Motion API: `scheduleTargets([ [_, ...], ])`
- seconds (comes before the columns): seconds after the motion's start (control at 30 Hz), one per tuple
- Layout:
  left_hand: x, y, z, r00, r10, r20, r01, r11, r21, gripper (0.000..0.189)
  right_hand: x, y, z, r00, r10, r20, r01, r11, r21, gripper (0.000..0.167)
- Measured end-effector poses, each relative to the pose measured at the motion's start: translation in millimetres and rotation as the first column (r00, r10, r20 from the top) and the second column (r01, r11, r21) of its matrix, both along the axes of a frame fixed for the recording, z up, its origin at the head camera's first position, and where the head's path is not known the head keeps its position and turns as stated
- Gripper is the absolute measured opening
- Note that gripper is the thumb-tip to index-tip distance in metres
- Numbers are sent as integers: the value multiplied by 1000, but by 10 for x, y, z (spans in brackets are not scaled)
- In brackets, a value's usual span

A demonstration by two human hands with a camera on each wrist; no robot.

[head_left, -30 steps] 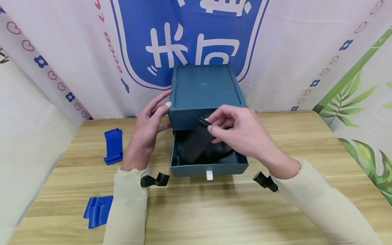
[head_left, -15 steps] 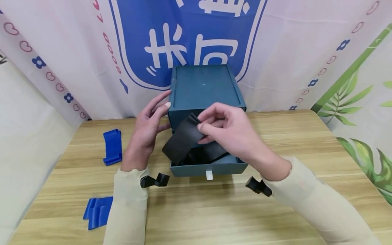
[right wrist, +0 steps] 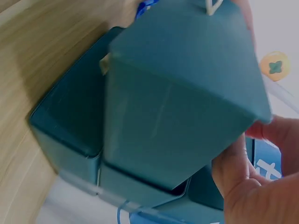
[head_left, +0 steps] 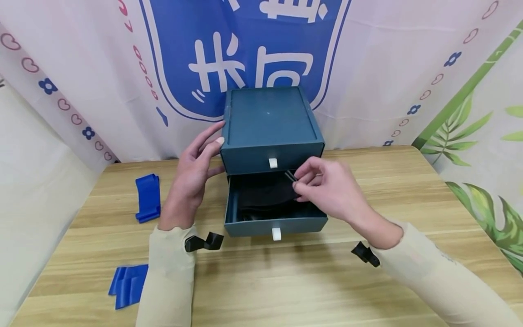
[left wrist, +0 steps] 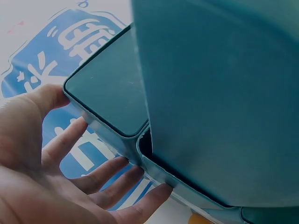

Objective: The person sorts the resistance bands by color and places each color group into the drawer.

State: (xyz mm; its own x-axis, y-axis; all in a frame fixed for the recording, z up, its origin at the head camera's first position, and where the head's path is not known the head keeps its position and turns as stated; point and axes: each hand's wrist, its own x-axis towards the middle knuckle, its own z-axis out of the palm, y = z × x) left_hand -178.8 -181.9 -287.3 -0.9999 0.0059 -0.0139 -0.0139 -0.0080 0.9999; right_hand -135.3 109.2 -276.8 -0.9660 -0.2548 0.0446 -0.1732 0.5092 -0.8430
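A dark teal drawer box (head_left: 267, 116) stands against the back curtain, and a lower drawer (head_left: 249, 228) is pulled out of it. My left hand (head_left: 191, 175) steadies the box's left side, its extended fingers (left wrist: 114, 170) along the outer wall in the left wrist view. My right hand (head_left: 333, 188) pinches the end of a folded black ribbon (head_left: 267, 193) between thumb and fingers over the drawer's right side. The rest of the ribbon lies inside the drawer. In the right wrist view, the drawer's wall (right wrist: 149, 126) hides the ribbon and part of my right hand (right wrist: 261, 186).
Two blue ribbons lie on the left of the wooden table (head_left: 261, 290), a farther one (head_left: 148, 198) and a nearer one (head_left: 128, 285) partly behind my left sleeve. An upper drawer (head_left: 249, 160) with a white tab is shut. A printed curtain (head_left: 359, 91) hangs right behind the box.
My right hand first moved left, lifting the ribbon over the drawer's left rim, then went back right and lower; the ribbon now lies within the drawer. My left hand stays on the box.
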Motion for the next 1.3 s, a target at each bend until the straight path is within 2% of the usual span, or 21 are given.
scheduleTargets([
  [0.07, 4, -4, -1, 1000, 3, 1, -3, 1000, -3, 44, -11, 8, -35, 1000, 3, -27, -2, 998, 62, 10],
  [0.17, 7, -8, -2, 1000, 4, 5, -4, 1000, -3, 45, -34, 16, -72, 993, 2, -119, 20, 983, 183, 10],
  [0.3, 2, -4, -2, 1000, 4, 11, -4, 1000, -5, 44, -73, 40, -85, 971, 8, -241, 77, 937, 342, 10],
  [0.4, -2, -3, 4, 1000, 5, 9, -5, 1000, -5, 44, -103, 63, -90, 965, 24, -263, 95, 898, 430, 12],
  [0.47, -4, -1, 13, 1000, 3, 6, -3, 1000, -4, 45, -117, 77, -93, 966, 34, -255, 90, 884, 458, 13],
  [0.67, -8, 6, 30, 1000, -2, 7, 2, 1000, -3, 45, -137, 105, -115, 970, 31, -239, 85, 883, 461, 14],
  [1.3, 4, -7, -6, 1000, -3, 3, 3, 1000, -11, 45, -117, 107, -162, 963, 35, -267, 86, 899, 430, 14],
])
